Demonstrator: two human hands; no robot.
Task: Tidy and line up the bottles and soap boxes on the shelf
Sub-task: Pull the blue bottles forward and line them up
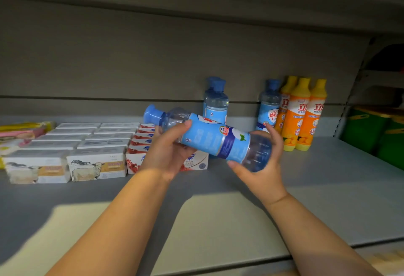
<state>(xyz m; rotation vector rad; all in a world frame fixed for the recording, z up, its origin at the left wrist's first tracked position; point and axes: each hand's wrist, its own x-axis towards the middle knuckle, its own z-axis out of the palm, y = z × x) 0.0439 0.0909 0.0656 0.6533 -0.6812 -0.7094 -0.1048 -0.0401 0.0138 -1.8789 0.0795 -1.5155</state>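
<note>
Blue-labelled bottle (215, 139) sideways (held aloft).

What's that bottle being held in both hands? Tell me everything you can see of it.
The bottle is clear, bluish plastic with a blue cap and a light blue label round its middle. It lies almost on its side in the air above the grey shelf, cap pointing left and slightly higher than the base. The left hand grips the label's cap end; the right hand grips the ribbed base.

Dim overall; warm light patches fall on the shelf (218, 221) front, arms cast broad shadows, edges bend and blur.
</note>
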